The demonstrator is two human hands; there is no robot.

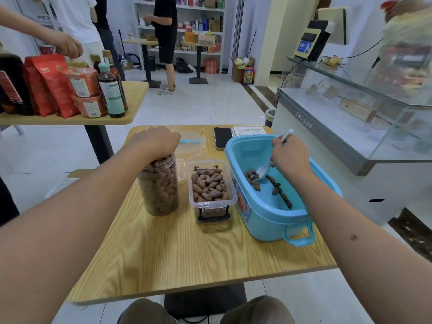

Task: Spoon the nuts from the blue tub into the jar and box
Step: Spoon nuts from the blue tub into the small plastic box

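Note:
A clear jar [159, 185] full of brown nuts stands at the table's left. My left hand [156, 141] lies over its mouth, fingers curled around the rim. To the jar's right is a small clear box [211, 185], open and heaped with nuts. The blue tub [268, 213] stands at the right, with a few nuts [278, 190] scattered on its bottom. My right hand [289, 157] grips a white spoon [265, 170] inside the tub. The spoon's bowl touches a small pile of nuts by the tub's left wall.
A black phone [222, 137], a paper sheet [250, 130] and a clear lid [192, 141] lie at the table's far edge. A second table [133, 99] at the left holds red bags and bottles. A glass counter [350, 118] stands on the right. People stand behind.

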